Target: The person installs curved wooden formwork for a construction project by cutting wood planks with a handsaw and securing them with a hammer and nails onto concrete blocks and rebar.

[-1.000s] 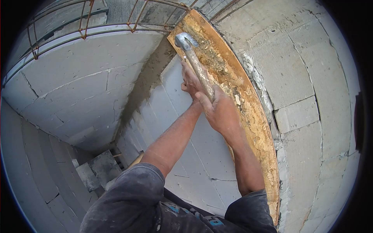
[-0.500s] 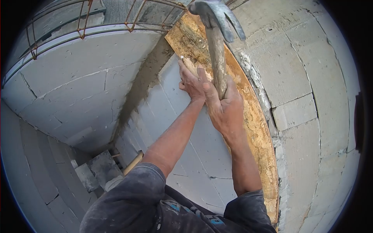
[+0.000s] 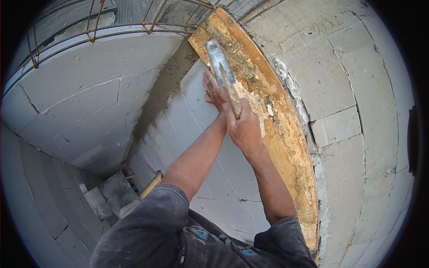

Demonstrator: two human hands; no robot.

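Observation:
My right hand (image 3: 246,127) is wrapped around the wooden handle (image 3: 233,94) of a claw hammer. The hammer's metal head (image 3: 219,58) is low over the left edge of a worn, flaking wooden board (image 3: 290,147). Beside the head, the small bright head of a nail (image 3: 208,65) shows at the board's edge. My left hand (image 3: 213,91) is closed at that edge, its fingertips just below the nail. The hammer covers part of this hand, so what lies between its fingers is hidden.
Pale block walls (image 3: 98,85) rise on the left, with a rusty rebar cage (image 3: 91,35) along the top. A block wall top (image 3: 339,156) runs along the board's right side. Down at lower left are a grey dusty board (image 3: 117,190) and a wooden handle (image 3: 151,185).
The hammer has swung down and left from its raised position, its head now close to the nail. My right hand has moved left and slightly lower. The left hand has stayed nearly in place.

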